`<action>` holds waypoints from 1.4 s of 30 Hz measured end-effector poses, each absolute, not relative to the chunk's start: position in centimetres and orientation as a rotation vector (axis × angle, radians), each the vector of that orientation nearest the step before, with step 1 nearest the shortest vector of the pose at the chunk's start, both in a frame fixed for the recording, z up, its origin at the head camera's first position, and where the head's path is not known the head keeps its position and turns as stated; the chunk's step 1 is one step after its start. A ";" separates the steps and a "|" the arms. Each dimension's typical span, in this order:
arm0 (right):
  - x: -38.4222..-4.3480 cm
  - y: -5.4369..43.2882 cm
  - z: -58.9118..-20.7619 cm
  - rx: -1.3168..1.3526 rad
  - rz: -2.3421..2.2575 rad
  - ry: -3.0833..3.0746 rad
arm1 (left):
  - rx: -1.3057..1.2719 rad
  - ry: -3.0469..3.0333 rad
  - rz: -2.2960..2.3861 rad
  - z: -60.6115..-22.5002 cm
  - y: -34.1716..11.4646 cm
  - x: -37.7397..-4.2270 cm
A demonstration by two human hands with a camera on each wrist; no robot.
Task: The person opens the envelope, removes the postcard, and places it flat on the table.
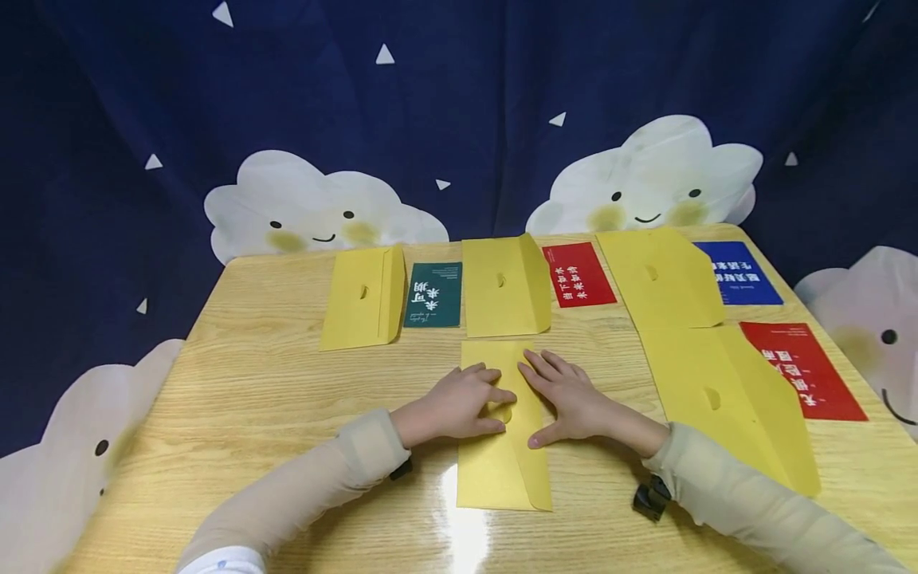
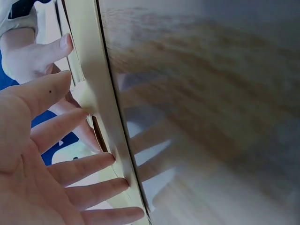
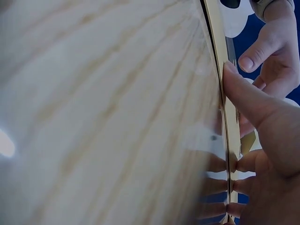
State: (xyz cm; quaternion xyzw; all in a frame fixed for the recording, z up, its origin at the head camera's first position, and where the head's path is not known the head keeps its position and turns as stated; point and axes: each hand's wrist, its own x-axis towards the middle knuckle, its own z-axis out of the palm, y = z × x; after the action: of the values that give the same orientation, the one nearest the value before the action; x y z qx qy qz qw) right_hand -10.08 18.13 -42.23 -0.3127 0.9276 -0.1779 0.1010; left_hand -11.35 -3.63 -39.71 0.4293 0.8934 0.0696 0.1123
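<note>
A yellow envelope [image 1: 495, 478] lies lengthwise on the wooden table in front of me, its long flap [image 1: 529, 422] folded over on the right side. My left hand [image 1: 459, 405] rests on its left half, fingers spread, with the index finger and thumb beside the small tab [image 1: 504, 412] in the middle. From the other side, my right hand [image 1: 574, 402] touches the flap edge with spread fingertips, thumb pointing towards the tab. In the left wrist view, the left hand's fingers [image 2: 89, 192] reach the paper nearly straight. The right wrist view shows the right thumb [image 3: 234, 77] against the envelope's edge.
Behind lie two more yellow envelopes, one at left [image 1: 351, 303] and one in the middle [image 1: 491, 291], with a green card [image 1: 433, 295] between them and a red card [image 1: 581, 275] beside. At right are overlapping envelopes [image 1: 688, 367], a blue card [image 1: 742, 275] and another red card [image 1: 825, 375].
</note>
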 end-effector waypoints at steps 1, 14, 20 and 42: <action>-10.1 18.1 -42.2 -0.921 -0.522 2.737 | 1.271 2.619 0.199 -39.7 -3.6 -11.4; -10.0 18.2 -41.8 -0.938 -0.523 2.732 | 1.300 2.427 0.240 -39.6 -4.5 -12.7; -10.2 18.0 -41.6 -0.917 -0.501 2.731 | 1.322 2.373 0.178 -39.2 -4.9 -13.0; -11.2 17.5 -41.1 -0.975 -0.412 2.744 | 1.328 2.372 0.217 -39.1 -5.2 -12.7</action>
State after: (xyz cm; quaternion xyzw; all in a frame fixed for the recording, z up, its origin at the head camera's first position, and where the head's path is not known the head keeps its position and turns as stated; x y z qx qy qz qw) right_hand -11.21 17.54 -41.14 -0.3297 0.9284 -0.1393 0.1002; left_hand -12.74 -5.15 -39.11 0.4767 0.8511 0.0780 0.2058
